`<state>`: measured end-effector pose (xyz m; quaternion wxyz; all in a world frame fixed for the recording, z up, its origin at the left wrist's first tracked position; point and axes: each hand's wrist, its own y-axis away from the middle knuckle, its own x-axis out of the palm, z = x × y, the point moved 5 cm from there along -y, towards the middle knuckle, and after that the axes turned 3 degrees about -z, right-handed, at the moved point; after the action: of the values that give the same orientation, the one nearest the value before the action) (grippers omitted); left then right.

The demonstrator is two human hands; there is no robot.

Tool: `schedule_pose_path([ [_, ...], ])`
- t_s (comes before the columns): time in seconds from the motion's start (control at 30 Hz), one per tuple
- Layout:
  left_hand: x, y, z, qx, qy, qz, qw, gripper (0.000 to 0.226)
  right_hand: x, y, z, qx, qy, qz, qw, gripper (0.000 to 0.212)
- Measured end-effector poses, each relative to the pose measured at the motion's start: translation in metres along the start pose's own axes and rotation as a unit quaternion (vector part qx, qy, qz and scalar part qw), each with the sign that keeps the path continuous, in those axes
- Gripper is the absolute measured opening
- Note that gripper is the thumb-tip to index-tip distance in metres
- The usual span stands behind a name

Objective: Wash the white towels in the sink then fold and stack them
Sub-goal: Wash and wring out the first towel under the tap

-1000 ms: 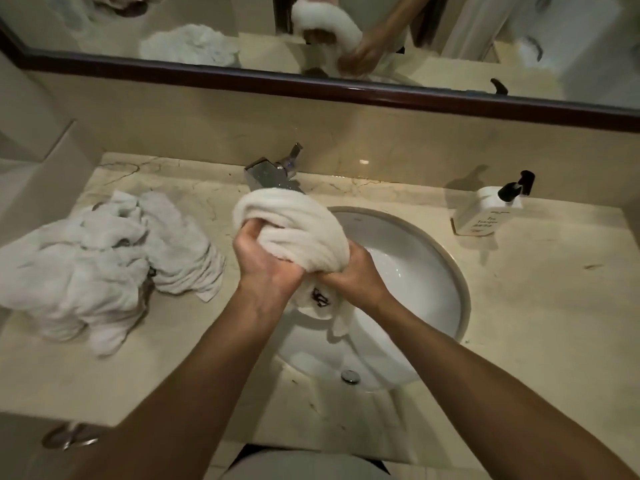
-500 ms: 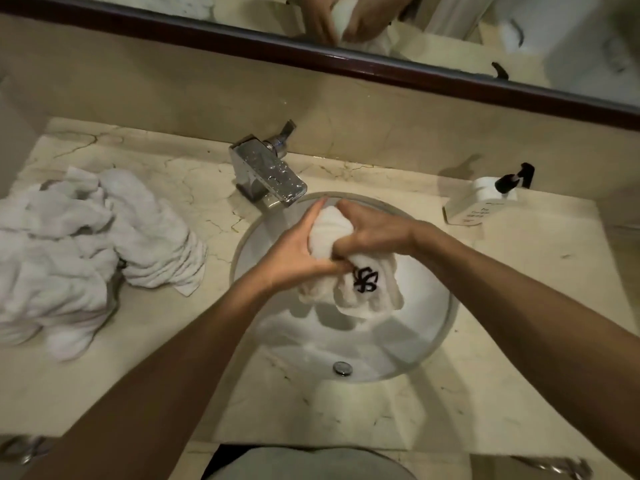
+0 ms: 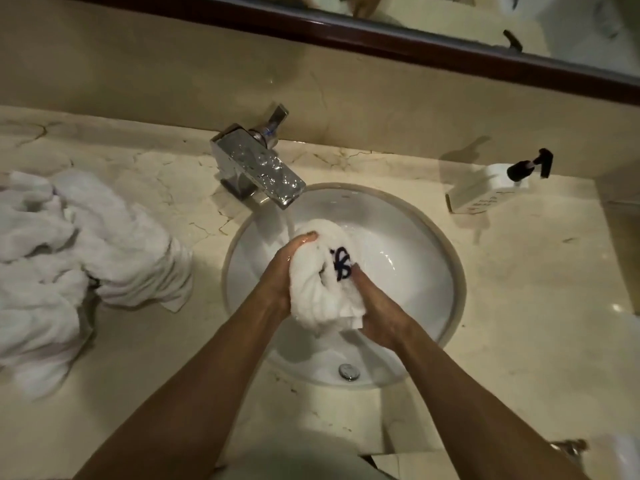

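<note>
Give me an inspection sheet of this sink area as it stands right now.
Surface: marble counter, veined and cracked near the faucet.
Job's things: bunched towel with a dark emblem, held over the sink; towel heap on the counter's left.
Clutter: soap dispenser at back right.
Hands: left hand and right hand both grip the towel.
Cables: nothing seen.
Surroundings: mirror frame above the backsplash.
</note>
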<state>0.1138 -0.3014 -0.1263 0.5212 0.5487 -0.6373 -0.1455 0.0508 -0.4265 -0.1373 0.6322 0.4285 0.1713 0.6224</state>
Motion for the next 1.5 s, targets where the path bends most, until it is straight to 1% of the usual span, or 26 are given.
schedule_pose_path([
  [0.07,-0.01,-0.007,-0.001,0.007,0.016,-0.018,1.0,0.039,0.003,-0.002,0.005,-0.008,0.047,-0.043,0.998,0.052],
  [0.13,-0.016,-0.013,-0.004,0.007,0.011,-0.016,1.0,0.051,0.003,-0.008,0.015,-0.018,0.051,-0.095,0.994,0.049],
  [0.2,-0.023,-0.019,0.002,0.003,-0.013,-0.026,1.0,0.059,0.006,-0.012,0.026,-0.033,0.019,-0.127,0.991,0.04],
  [0.27,-0.025,-0.023,0.01,0.015,-0.018,-0.05,0.998,0.056,0.016,-0.014,0.031,-0.03,-0.033,-0.152,0.987,0.039],
  [0.37,-0.015,-0.027,0.02,0.052,0.021,-0.042,0.998,0.047,0.036,-0.02,0.026,-0.033,-0.123,-0.167,0.978,0.033],
  [0.43,-0.016,-0.026,0.019,0.082,0.012,-0.066,0.994,0.034,0.046,-0.02,0.015,0.001,-0.199,-0.151,0.968,0.031],
  [0.5,-0.025,-0.027,0.015,0.094,-0.017,-0.115,0.989,0.027,0.052,-0.015,0.003,0.042,-0.227,-0.132,0.964,0.042],
  [0.57,-0.034,-0.025,0.012,0.115,-0.04,-0.163,0.979,0.026,0.054,-0.012,-0.009,0.027,-0.156,-0.122,0.98,0.06],
  [0.63,-0.034,-0.02,0.01,0.161,-0.073,-0.185,0.967,0.032,0.057,-0.012,-0.008,-0.014,-0.081,-0.114,0.99,0.055],
  [0.67,-0.03,-0.016,0.008,0.179,-0.094,-0.186,0.962,0.036,0.059,-0.013,-0.006,-0.02,-0.066,-0.112,0.991,0.054],
  [0.7,-0.027,-0.014,0.009,0.185,-0.097,-0.178,0.962,0.04,0.059,-0.013,-0.005,-0.01,-0.054,-0.105,0.993,0.057],
  [0.77,-0.024,-0.015,0.011,0.137,-0.067,-0.146,0.977,0.053,0.059,-0.015,0.003,0.01,-0.04,-0.067,0.997,0.057],
  [0.83,-0.025,-0.016,0.008,0.094,-0.077,-0.134,0.984,0.063,0.054,-0.017,0.008,0.03,-0.016,-0.043,0.999,0.047],
  [0.9,-0.029,-0.02,0.006,0.086,-0.096,-0.127,0.984,0.06,0.047,-0.016,0.011,0.048,-0.021,-0.025,0.998,0.038],
  [0.93,-0.03,-0.021,0.005,0.1,-0.076,-0.112,0.986,0.055,0.045,-0.012,0.013,0.059,-0.036,-0.016,0.997,0.035],
  [1.03,-0.024,-0.018,0.016,0.106,0.079,-0.019,0.991,0.053,0.045,0.0,0.011,0.127,-0.126,0.028,0.984,0.025],
  [1.07,-0.02,-0.021,0.022,0.098,0.118,0.025,0.988,0.054,0.044,0.004,0.007,0.15,-0.157,0.022,0.976,0.025],
  [1.1,-0.016,-0.021,0.026,0.092,0.139,0.047,0.985,0.055,0.044,0.005,0.003,0.166,-0.179,0.018,0.969,0.026],
  [1.17,-0.018,-0.027,0.038,0.059,0.112,0.009,0.992,0.062,0.047,0.004,-0.005,0.186,-0.2,0.032,0.961,0.034],
  [1.23,-0.025,-0.03,0.046,0.022,0.079,-0.076,0.994,0.071,0.049,0.001,-0.011,0.192,-0.204,0.071,0.957,0.048],
  [1.27,-0.026,-0.032,0.046,0.019,0.075,-0.076,0.994,0.069,0.049,0.003,-0.011,0.198,-0.203,0.085,0.955,0.059],
  [1.3,-0.024,-0.033,0.041,0.037,0.103,-0.052,0.993,0.06,0.046,0.002,-0.013,0.202,-0.203,0.095,0.953,0.069],
  [1.33,-0.021,-0.034,0.033,0.062,0.135,-0.03,0.988,0.048,0.044,0.004,-0.013,0.2,-0.209,0.106,0.952,0.076],
  [1.37,-0.018,-0.034,0.027,0.067,0.148,-0.032,0.986,0.041,0.042,0.004,-0.012,0.191,-0.219,0.116,0.95,0.079],
  [1.43,-0.013,-0.036,0.018,0.04,0.114,-0.036,0.992,0.04,0.035,0.005,-0.011,0.173,-0.21,0.116,0.955,0.07],
  [1.5,-0.009,-0.036,0.008,0.038,0.063,-0.035,0.997,0.025,0.028,0.004,-0.008,0.156,-0.137,0.089,0.974,0.049],
])
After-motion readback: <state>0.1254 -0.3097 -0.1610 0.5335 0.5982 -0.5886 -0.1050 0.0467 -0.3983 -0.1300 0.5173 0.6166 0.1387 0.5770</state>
